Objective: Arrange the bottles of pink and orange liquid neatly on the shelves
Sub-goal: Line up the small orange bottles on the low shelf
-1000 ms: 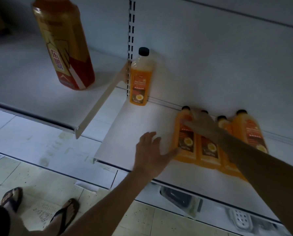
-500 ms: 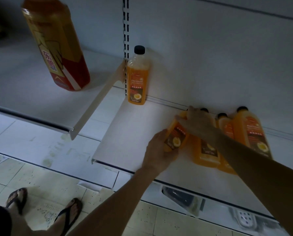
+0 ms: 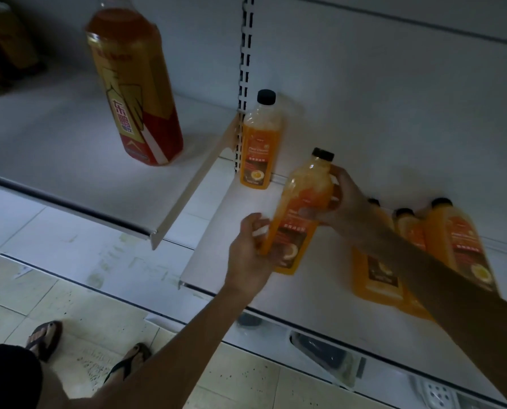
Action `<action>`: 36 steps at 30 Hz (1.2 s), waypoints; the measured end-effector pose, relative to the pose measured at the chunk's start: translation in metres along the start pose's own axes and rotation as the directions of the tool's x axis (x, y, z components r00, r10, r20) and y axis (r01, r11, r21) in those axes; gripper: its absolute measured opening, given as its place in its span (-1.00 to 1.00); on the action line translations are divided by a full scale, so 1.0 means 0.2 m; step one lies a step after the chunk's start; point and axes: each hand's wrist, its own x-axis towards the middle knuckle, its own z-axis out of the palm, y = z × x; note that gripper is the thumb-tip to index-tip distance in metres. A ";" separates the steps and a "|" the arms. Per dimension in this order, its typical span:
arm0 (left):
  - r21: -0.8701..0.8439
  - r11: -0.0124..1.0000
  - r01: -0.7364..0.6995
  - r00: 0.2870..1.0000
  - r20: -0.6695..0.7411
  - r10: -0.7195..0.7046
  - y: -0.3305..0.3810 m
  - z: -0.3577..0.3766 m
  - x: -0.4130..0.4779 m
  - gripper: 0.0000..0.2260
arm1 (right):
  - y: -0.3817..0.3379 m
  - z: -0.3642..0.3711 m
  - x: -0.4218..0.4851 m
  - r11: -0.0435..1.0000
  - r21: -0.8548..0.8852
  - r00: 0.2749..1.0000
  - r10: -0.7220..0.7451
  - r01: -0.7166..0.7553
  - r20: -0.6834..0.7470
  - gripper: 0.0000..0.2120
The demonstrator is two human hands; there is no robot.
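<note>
Lifted off the shelf (image 3: 228, 228), the full, likely slippery orange juice bottle (image 3: 303, 193) tilts, my left hand (image 3: 246, 258) gripping its base, my right hand (image 3: 348, 202) its shoulder.

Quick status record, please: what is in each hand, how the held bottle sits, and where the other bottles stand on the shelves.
left hand: grips the held bottle's lower part
right hand: grips its upper part, below the cap
held bottle: orange liquid, black cap, tilted over the lower shelf; unclear whether its base touches the shelf
lone bottle: upright at the lower shelf's back left corner
bottle group: three orange bottles at the right of the lower shelf
large bottle: stands on the higher shelf to the left
pink bottles: none in view
</note>
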 end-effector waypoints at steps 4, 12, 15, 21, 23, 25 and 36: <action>0.272 0.957 0.097 0.985 -0.165 -0.052 -0.06 -0.10 0.04 -0.41 | -0.03 0.12 -0.02 0.982 -0.053 0.982 -0.181 0.184 0.058 -0.31; 0.923 0.342 -0.174 0.985 0.159 0.070 -0.25 -0.23 -0.06 -0.53 | -0.08 0.27 0.17 0.953 -0.084 0.957 -0.291 0.291 0.022 -0.31; 0.946 0.272 -0.179 0.983 0.180 0.018 -0.25 -0.23 -0.05 -0.41 | -0.09 0.32 0.28 0.938 -0.165 0.949 -0.315 0.305 -0.033 -0.25; 0.954 0.251 -0.164 0.978 0.190 -0.083 -0.24 -0.23 -0.05 -0.38 | -0.09 0.38 0.39 0.903 -0.329 0.939 -0.326 0.275 -0.109 -0.25; 0.950 0.264 -0.168 0.975 0.199 -0.096 -0.23 -0.23 -0.05 -0.39 | -0.09 0.39 0.38 0.875 -0.388 0.921 -0.365 0.289 -0.137 -0.26; 0.951 0.260 -0.170 0.974 0.202 -0.103 -0.24 -0.23 -0.05 -0.40 | -0.09 0.40 0.38 0.868 -0.407 0.914 -0.374 0.285 -0.159 -0.27; 0.918 0.365 -0.155 0.986 0.168 -0.004 -0.06 -0.05 -0.01 -0.54 | 0.04 -0.03 0.16 0.790 -0.612 0.976 -0.165 0.045 -0.142 -0.38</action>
